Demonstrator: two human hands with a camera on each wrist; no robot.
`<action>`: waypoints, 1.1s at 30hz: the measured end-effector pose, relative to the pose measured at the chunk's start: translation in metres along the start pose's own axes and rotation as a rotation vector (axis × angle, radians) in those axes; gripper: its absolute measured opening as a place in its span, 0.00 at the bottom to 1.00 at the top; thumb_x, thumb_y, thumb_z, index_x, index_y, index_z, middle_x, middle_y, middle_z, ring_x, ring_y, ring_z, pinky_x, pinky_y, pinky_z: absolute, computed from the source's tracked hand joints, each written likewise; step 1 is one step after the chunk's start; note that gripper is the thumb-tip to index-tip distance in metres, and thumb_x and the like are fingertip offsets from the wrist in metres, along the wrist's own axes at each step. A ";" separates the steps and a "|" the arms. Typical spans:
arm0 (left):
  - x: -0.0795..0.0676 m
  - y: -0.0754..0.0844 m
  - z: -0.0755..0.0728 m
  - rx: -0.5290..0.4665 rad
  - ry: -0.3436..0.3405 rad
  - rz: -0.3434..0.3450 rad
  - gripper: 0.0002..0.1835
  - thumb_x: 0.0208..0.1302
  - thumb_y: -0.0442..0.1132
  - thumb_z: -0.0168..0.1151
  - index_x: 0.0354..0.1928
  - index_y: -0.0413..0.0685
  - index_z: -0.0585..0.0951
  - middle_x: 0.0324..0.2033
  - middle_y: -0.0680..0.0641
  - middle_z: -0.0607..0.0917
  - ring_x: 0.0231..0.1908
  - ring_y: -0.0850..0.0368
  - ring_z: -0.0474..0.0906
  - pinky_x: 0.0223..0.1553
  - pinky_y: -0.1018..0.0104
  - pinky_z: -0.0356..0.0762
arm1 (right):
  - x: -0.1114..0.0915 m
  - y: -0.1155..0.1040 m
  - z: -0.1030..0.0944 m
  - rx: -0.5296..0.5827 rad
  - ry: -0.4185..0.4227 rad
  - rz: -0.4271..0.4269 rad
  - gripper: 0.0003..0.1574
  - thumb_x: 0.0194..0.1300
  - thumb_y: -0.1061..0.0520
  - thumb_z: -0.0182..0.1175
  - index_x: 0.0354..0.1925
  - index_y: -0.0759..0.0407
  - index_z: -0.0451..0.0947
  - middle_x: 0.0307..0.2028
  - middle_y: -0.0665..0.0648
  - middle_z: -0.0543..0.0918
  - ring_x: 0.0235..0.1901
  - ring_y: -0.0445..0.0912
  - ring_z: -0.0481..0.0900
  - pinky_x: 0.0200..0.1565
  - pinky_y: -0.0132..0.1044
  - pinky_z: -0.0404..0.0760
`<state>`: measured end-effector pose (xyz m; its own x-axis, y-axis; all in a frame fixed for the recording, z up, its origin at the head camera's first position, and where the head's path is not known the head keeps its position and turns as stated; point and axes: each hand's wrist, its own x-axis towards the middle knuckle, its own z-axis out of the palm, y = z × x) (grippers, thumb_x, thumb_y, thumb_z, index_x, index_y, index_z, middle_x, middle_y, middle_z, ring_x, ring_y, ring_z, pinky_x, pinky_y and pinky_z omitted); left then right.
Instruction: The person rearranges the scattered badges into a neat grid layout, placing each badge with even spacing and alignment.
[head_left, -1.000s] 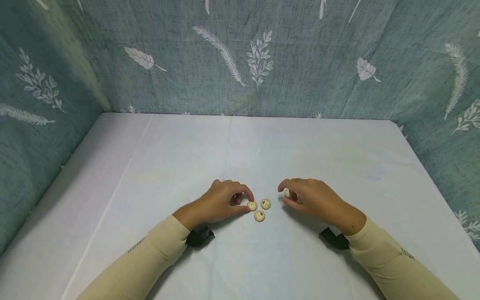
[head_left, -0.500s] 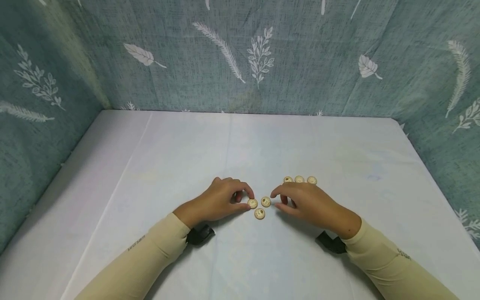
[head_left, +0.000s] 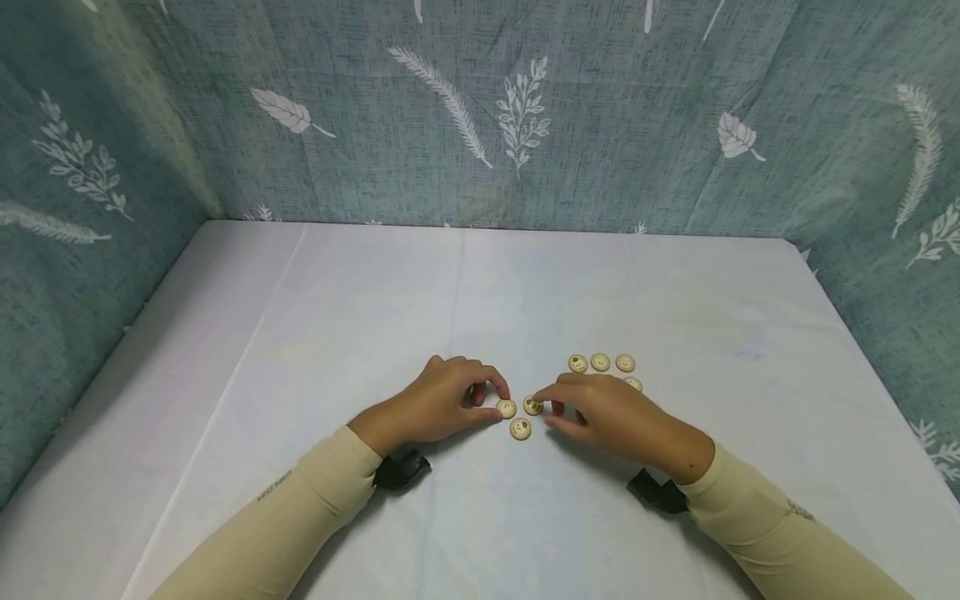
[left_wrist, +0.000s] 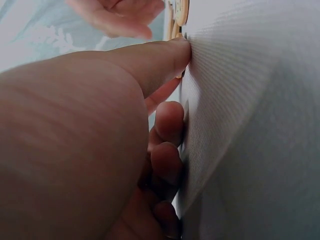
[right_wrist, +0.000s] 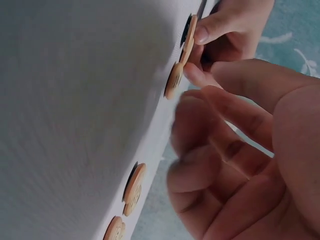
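Observation:
In the head view, small round wooden discs with dark printed marks lie on the white-covered table. My left hand (head_left: 446,400) pinches the leftmost disc (head_left: 506,409) of a group of three at its edge, between thumb and index finger. My right hand (head_left: 618,417) reaches the same group from the right. Its index fingertip touches the top of the right disc (head_left: 533,405), while its thumb stays apart from that disc. The front disc (head_left: 521,429) lies between the hands, untouched. In the right wrist view, the group's nearest disc (right_wrist: 173,81) stands right by my fingertips.
Behind my right hand, a row of three discs (head_left: 600,362) lies on the table (head_left: 360,308). Another disc (head_left: 633,383) is partly hidden by that hand. A green leaf-patterned cloth (head_left: 480,117) rises at the table's back and sides.
My right hand has moved left to the group of three and lowered its index finger onto one disc. Several discs behind it have come into view. The left hand has stayed in place.

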<state>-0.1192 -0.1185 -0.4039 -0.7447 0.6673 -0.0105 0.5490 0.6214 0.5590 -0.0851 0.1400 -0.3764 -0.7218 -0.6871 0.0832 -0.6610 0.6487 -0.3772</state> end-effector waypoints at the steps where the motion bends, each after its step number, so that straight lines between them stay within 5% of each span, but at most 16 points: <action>1: 0.000 0.000 0.000 -0.002 -0.005 -0.002 0.09 0.63 0.51 0.70 0.43 0.66 0.82 0.25 0.64 0.74 0.31 0.66 0.68 0.43 0.59 0.59 | 0.000 -0.001 0.000 0.007 -0.016 0.005 0.16 0.65 0.57 0.67 0.51 0.53 0.84 0.31 0.44 0.80 0.24 0.30 0.68 0.29 0.24 0.71; 33: 0.000 0.000 0.000 0.006 -0.002 -0.001 0.09 0.63 0.51 0.70 0.43 0.66 0.82 0.25 0.64 0.74 0.32 0.66 0.69 0.43 0.59 0.59 | 0.003 0.000 0.010 0.005 -0.072 0.052 0.24 0.65 0.56 0.67 0.59 0.57 0.80 0.35 0.47 0.78 0.29 0.33 0.73 0.33 0.27 0.75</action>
<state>-0.1191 -0.1187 -0.4036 -0.7445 0.6675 -0.0130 0.5503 0.6246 0.5542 -0.0845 0.1347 -0.3853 -0.7385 -0.6743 -0.0034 -0.6217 0.6829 -0.3836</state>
